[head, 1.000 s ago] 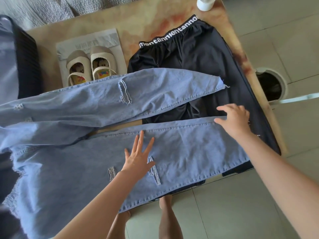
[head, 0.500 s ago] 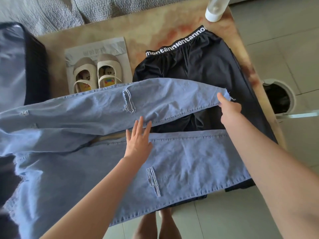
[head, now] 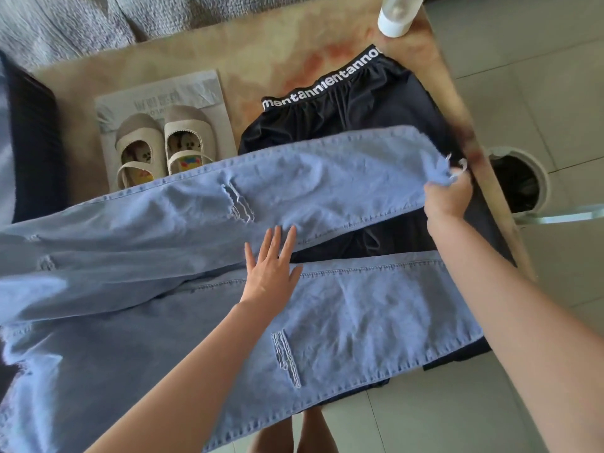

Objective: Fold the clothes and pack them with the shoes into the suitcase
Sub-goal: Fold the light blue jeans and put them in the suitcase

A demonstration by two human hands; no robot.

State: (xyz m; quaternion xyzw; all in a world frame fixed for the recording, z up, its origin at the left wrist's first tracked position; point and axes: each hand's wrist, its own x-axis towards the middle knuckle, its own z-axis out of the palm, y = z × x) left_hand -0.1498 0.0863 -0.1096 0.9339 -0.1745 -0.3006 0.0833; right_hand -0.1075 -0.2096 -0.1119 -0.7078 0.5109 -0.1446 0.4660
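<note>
The jeans [head: 327, 191] lie lengthwise left-to-right across the table [head: 261, 60], my right hand [head: 449, 197] pinching the far leg's hem at its right end, my left hand [head: 271, 269] flat with straight fingers at mid-length, so I judge that leg folds toward me.

jeans [head: 327, 178]: light blue denim, white frayed threads at the rips
trousers [head: 359, 119]: black, waistband with white lettering
shoes [head: 163, 145]: beige, multicoloured cartoon insoles
paper [head: 183, 89]: pale grey, faint print
table [head: 261, 53]: tan, rust-red marbling
suitcase [head: 36, 142]: black, ribbed
floor [head: 539, 76]: pale grey tiles
</note>
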